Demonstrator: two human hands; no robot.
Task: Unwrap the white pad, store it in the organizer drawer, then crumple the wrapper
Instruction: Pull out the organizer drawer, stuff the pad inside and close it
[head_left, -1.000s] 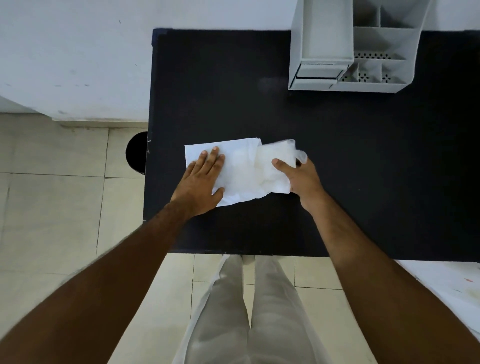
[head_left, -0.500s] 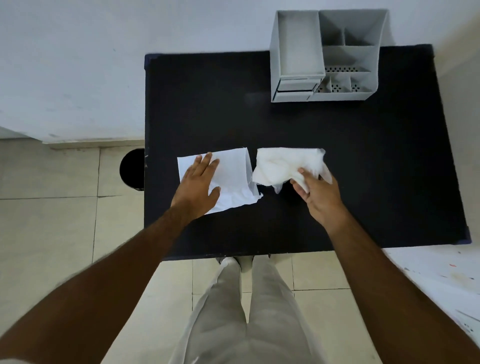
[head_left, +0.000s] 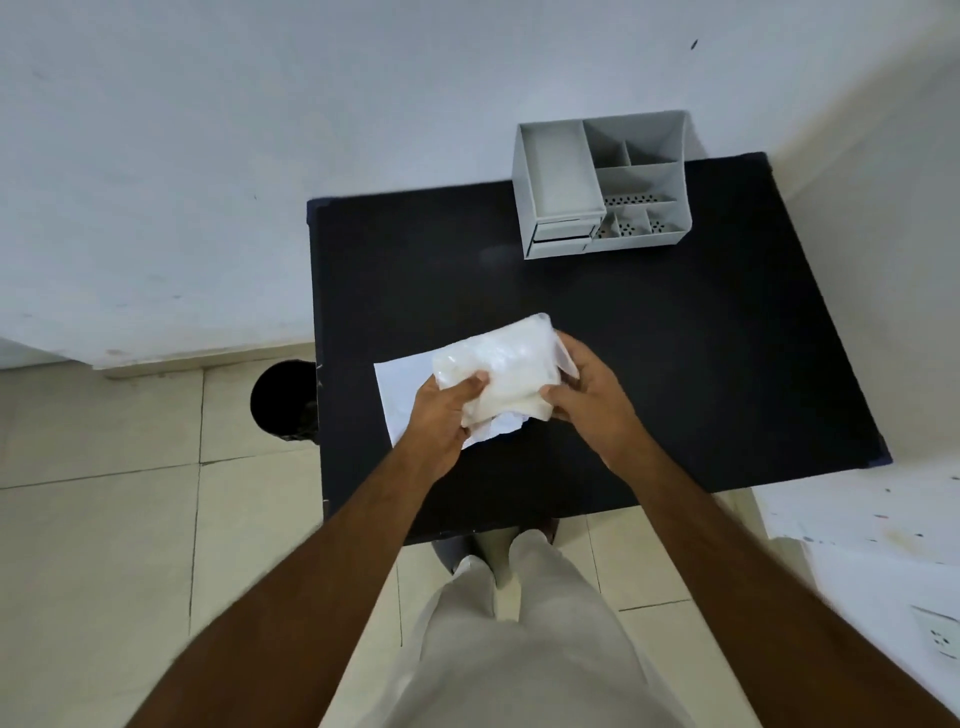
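Black table under me; both my hands, left hand and right hand, pinch the white pad above the wrapper. Best I keep it folded compact, then carry it toward 1 o'clock, to the organizer drawer.

Open black table lies between the hands and the grey organizer at the far edge. The flat wrapper lies on the near-left part, under the left hand. A wall stands right behind the organizer.
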